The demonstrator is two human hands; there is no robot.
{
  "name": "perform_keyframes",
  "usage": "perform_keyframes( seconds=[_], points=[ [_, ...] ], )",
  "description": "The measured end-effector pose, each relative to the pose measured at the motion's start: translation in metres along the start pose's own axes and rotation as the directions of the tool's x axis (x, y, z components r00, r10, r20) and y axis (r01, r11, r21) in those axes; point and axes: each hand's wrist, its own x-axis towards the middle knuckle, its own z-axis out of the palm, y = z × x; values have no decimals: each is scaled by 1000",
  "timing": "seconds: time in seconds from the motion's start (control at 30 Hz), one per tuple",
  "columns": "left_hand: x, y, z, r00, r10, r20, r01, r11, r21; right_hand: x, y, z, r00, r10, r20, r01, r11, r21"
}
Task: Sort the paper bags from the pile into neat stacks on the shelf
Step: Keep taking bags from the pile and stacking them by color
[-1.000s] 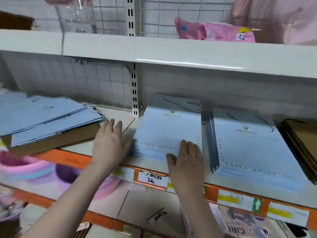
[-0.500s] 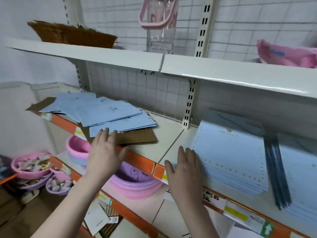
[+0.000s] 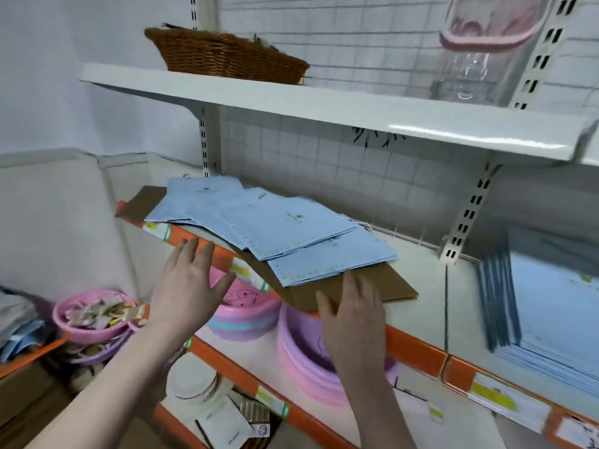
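A loose pile of light blue paper bags lies fanned out on the middle shelf, resting on brown cardboard sheets. A neat stack of the same blue bags sits at the far right of that shelf. My left hand hovers with fingers spread in front of the shelf's orange edge, left of the pile, holding nothing. My right hand is flat and empty just in front of the cardboard's near edge; contact with it is unclear.
A wicker basket and a clear container with a pink lid stand on the upper shelf. Pink and purple plastic bowls fill the lower shelf. White upright brackets divide the shelf bays.
The view swung left from the neat stacks to the loose pile. Both hands left the stacked bags and moved left toward the pile, staying empty.
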Motion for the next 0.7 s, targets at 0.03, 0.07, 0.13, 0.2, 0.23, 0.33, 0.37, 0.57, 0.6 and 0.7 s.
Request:
perform_keyframes(
  seconds=[0.03, 0.07, 0.13, 0.2, 0.23, 0.33, 0.37, 0.57, 0.6, 0.7],
  points=[
    [8, -8, 1, 1000, 4, 17, -4, 1000, 0, 1, -7, 7, 1000, 12, -3, -12, 1000, -5],
    [15, -15, 2, 999, 12, 33, -12, 1000, -1, 3, -13, 13, 1000, 28, 3, -28, 1000, -6],
    [31, -24, 7, 998, 56, 41, -56, 998, -8, 7, -23, 21, 999, 44, 13, -44, 999, -1],
    [50, -28, 16, 995, 71, 71, -70, 997, -12, 15, -29, 29, 998, 56, 30, -57, 998, 9],
    [59, -29, 20, 993, 78, 84, -77, 997, -12, 20, -31, 33, 997, 59, 39, -60, 998, 12],
    [89, -30, 38, 988, 117, 97, -117, 993, -12, 39, -35, 39, 992, 67, 104, -68, 998, 1],
    [100, -29, 44, 985, 131, 115, -131, 991, -10, 46, -36, 41, 986, 77, 151, -78, 997, -3],
    [174, -7, 77, 939, 235, 251, -245, 969, 10, 90, -39, 63, 977, 105, 183, -103, 994, -20],
    [184, -3, 83, 925, 251, 285, -268, 963, 21, 97, -39, 67, 973, 113, 203, -107, 993, -39],
    [211, 4, 101, 878, 274, 393, -318, 947, 50, 114, -39, 77, 958, 129, 257, -113, 991, -79]
  ],
)
